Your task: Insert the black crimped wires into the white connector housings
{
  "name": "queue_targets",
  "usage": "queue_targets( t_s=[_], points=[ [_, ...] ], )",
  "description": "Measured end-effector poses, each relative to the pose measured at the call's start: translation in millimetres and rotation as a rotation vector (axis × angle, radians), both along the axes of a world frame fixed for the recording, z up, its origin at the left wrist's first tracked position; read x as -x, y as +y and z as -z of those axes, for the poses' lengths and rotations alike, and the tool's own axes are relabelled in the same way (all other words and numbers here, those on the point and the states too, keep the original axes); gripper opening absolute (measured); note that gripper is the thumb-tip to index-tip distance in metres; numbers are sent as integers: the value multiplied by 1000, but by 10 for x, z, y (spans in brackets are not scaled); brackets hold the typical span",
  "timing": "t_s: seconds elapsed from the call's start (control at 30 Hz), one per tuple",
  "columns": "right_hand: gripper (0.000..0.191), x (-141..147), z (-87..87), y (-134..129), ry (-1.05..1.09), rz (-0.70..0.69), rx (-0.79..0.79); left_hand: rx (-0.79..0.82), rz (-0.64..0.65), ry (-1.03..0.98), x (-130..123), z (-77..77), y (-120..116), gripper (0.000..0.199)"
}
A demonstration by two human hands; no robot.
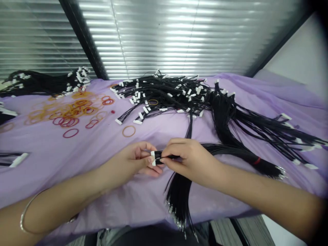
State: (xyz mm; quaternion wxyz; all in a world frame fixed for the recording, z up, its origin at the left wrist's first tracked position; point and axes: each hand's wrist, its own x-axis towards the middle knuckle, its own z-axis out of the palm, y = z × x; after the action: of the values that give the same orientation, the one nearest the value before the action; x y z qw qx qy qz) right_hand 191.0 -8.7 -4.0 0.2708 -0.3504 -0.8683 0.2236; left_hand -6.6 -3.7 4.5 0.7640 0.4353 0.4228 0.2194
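In the middle of the head view, my left hand (137, 158) grips a white plug connector (153, 158) between thumb and fingers. Short black wires run from the connector to the right. My right hand (191, 159) pinches a black wire (174, 156) close behind the connector; the fingers hide the exact grip point. Below my right hand, a bundle of loose black wires (179, 194) with bare metal ends hangs toward the table's front edge. Another wire bundle (235, 150), tied with a red band (257, 160), lies to the right behind my right forearm.
A tangled pile of black cables with white connectors (169, 94) lies at the back. More cables spread at right (271, 133) and far left (43, 83). Orange and red rubber bands (74, 111) lie scattered at left on the purple cloth (102, 147). Window blinds (164, 41) stand behind.
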Motion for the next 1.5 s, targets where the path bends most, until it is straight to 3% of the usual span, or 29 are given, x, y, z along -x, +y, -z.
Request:
queue_targets(
  t_s=[0.23, 0.4, 0.5, 0.67, 0.87, 1.03, 1.5],
  points=[
    [15, -90, -50, 3, 75, 24, -424, 84, -50, -67, 21, 4, 7, 17],
    [22, -121, -34, 12, -122, -193, -606, 95, -85, -97, 23, 15, 14, 11],
    [25, -84, -7, 14, -191, -157, -509, 102, -46, -87, 25, 18, 18, 6],
    [22, -22, -15, -32, -99, 3, -247, 93, -35, -57, 21, 3, 18, 8],
    [14, -34, 20, -66, -54, -16, -355, 104, -22, -109, 38, 56, 34, 20],
    [2, -14, 72, -23, -14, 37, -276, 77, -21, -101, 51, 90, 34, 16],
    [13, 61, 32, -33, -29, -35, -170, 39, -42, -83, 10, 99, 6, 19]
  ],
)
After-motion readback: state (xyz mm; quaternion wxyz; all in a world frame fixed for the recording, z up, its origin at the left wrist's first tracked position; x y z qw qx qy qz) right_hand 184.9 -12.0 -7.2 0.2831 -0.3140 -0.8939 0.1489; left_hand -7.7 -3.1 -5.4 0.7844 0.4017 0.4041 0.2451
